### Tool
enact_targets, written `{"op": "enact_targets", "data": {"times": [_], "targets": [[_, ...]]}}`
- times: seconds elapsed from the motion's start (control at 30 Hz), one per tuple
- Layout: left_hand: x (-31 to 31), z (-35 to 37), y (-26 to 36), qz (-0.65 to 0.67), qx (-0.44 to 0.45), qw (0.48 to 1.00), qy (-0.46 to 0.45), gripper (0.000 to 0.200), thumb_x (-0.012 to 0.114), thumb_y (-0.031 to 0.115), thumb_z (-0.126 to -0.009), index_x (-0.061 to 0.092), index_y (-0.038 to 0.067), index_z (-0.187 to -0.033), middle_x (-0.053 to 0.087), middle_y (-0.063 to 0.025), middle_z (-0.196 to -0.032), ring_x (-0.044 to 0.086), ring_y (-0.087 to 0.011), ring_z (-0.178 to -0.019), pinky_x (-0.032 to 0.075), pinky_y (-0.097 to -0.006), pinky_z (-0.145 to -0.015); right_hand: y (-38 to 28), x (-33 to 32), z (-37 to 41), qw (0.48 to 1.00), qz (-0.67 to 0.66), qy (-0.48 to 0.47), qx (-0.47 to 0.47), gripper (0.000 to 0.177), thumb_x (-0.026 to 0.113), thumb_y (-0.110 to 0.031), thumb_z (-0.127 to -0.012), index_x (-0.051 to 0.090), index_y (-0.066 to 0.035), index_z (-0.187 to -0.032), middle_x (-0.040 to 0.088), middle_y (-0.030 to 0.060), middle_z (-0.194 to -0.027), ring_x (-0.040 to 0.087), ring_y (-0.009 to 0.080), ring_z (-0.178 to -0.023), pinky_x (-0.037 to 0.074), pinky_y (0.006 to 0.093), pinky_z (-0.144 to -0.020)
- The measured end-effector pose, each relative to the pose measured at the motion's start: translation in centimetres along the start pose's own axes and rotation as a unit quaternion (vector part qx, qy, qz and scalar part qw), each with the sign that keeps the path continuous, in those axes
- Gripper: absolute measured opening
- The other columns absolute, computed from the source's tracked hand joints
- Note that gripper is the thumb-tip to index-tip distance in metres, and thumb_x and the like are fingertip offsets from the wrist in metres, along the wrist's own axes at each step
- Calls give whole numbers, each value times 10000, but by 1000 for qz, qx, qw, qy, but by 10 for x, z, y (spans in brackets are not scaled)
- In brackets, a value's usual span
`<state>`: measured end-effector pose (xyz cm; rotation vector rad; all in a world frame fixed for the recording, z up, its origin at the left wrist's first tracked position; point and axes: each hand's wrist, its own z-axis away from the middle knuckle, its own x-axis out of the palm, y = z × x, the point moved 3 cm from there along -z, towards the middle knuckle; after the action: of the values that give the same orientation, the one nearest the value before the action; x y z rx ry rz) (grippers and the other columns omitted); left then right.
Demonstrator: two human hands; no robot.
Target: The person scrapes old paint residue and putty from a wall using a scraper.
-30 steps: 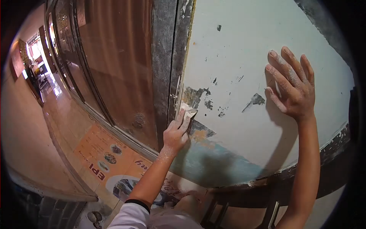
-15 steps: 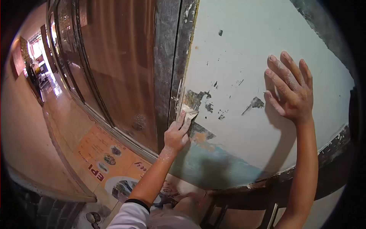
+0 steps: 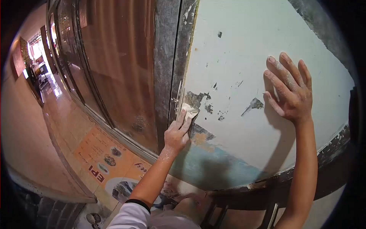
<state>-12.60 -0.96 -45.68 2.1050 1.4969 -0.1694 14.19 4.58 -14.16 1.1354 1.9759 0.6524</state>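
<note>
- Small pale folded sandpaper sheet (image 3: 189, 110): lies flat over a flaked patch at the panel's left edge.
- Dusty left hand (image 3: 176, 133), at 7 o'clock of it: fingertips pin the sheet, likely for even rubbing.
- Right hand (image 3: 289, 89), at 3 o'clock: fingers spread, palm flat, apparently bracing.
- Chalky white painted panel (image 3: 236, 49): chipped and smooth.
- Rough grey post (image 3: 167, 57): at 11 o'clock.

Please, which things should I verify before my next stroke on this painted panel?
1. Left hand grips the sandpaper: ok, fingers pinch it.
2. Sandpaper lies on the peeled patch at the left edge of the white panel: ok.
3. Right hand flat on the panel, apart from the sandpaper: ok.
4. Paint around the patch is smooth: not ok, chipped spots show.
5. Sandpaper grit is fresh: cannot tell.
</note>
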Motion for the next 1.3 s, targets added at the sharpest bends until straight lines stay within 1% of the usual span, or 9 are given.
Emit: {"op": "enact_targets", "data": {"times": [0.47, 0.67, 0.8, 0.83, 0.87, 0.93, 1.03, 1.13, 1.3], "targets": [[-11, -20, 14, 30, 12, 999, 30, 645, 616, -69, -756, 662, 119, -1371, 520, -197, -1521, 689, -309, -877, 566, -353, -818, -1, -2, -2, 1000, -11, -3, 3, 485, 766, -314, -777, 697, -265, -1254, 586, -57, -1488, 474, 212, -1441, 206, 467, -1267], [-8, -20, 12, 8, -1, 1000, 11, 626, 610, -66, -759, 670, 109, -1357, 519, -195, -1521, 698, -309, -887, 568, -356, -825, 0, -1, -1, 1000, -14, -1, 4, 478, 770, -315, -778, 701, -278, -1249, 590, -69, -1483, 462, 200, -1449, 202, 464, -1272], [-13, -26, 17, 15, 19, 999, 36, 585, 604, -58, -758, 688, 76, -1321, 513, -197, -1527, 695, -304, -899, 566, -358, -836, -1, 0, -1, 1000, -12, 8, 1, 458, 764, -319, -783, 709, -266, -1235, 595, -66, -1478, 467, 195, -1445, 206, 464, -1271], [-15, -24, 17, 22, -17, 1000, -4, 570, 596, -61, -762, 695, 69, -1309, 503, -211, -1530, 705, -323, -988, 563, -363, -876, -1, -2, -1, 1000, -16, 1, 3, 460, 762, -321, -782, 709, -263, -1235, 595, -68, -1478, 470, 199, -1442, 204, 462, -1272], [-14, -24, 16, 23, -16, 1000, -4, 570, 596, -61, -762, 695, 69, -1309, 503, -211, -1530, 705, -323, -988, 563, -363, -876, 0, -2, -1, 1000, -15, 1, 4, 460, 762, -321, -782, 709, -263, -1235, 595, -68, -1478, 470, 199, -1442, 204, 462, -1272], [-15, -25, 17, 38, -8, 999, 14, 577, 586, -65, -772, 689, 80, -1321, 497, -216, -1533, 688, -353, -1131, 550, -369, -939, 0, -1, -2, 1000, -12, 7, -2, 457, 763, -324, -780, 709, -262, -1230, 597, -70, -1476, 470, 199, -1443, 204, 462, -1270], [-19, -35, 23, 46, -10, 999, 23, 559, 575, -67, -784, 688, 62, -1316, 497, -219, -1532, 644, -371, -1238, 533, -372, -991, -1, -3, -2, 1000, -8, 9, -4, 448, 758, -330, -785, 711, -255, -1224, 600, -64, -1474, 470, 198, -1443, 212, 464, -1265], [-15, -28, 17, 26, -5, 999, 18, 551, 577, -75, -783, 687, 46, -1309, 500, -230, -1524, 631, -376, -1257, 529, -374, -1001, -1, -2, -2, 1000, -14, 9, -2, 443, 750, -328, -793, 708, -250, -1227, 600, -57, -1475, 470, 198, -1444, 217, 465, -1261], [-19, -38, 26, 22, 27, 998, 59, 584, 585, -82, -753, 685, 47, -1314, 511, -235, -1514, 705, -352, -1074, 564, -371, -905, 0, -2, -2, 1000, -13, 7, -6, 482, 756, -310, -787, 688, -256, -1261, 598, -52, -1478, 466, 205, -1448, 216, 469, -1261]]}}
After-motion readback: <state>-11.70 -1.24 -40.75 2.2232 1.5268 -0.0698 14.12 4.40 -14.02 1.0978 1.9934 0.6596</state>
